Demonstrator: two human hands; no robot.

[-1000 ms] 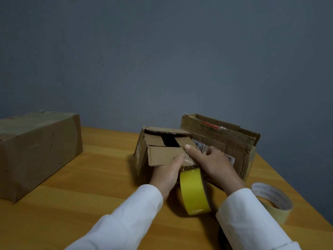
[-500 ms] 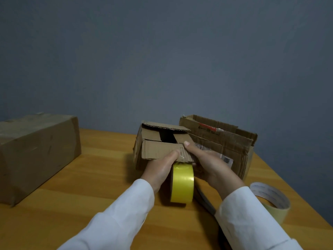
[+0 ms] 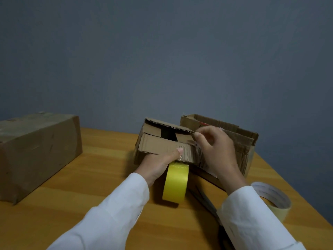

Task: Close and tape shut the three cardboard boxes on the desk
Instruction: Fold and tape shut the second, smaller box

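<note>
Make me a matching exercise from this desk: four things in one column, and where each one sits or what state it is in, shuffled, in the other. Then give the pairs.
Things
1. yellow tape roll
2. big box
3. small box
4. pale tape roll

Places or states
A. far left of the desk, flaps shut
B. lying flat at the right edge of the desk, beside the right sleeve
C. standing on edge between the two wrists
D. top partly open, with the left hand and the right hand on it

Pairs: 1-C, 2-A, 3-D, 4-B
</note>
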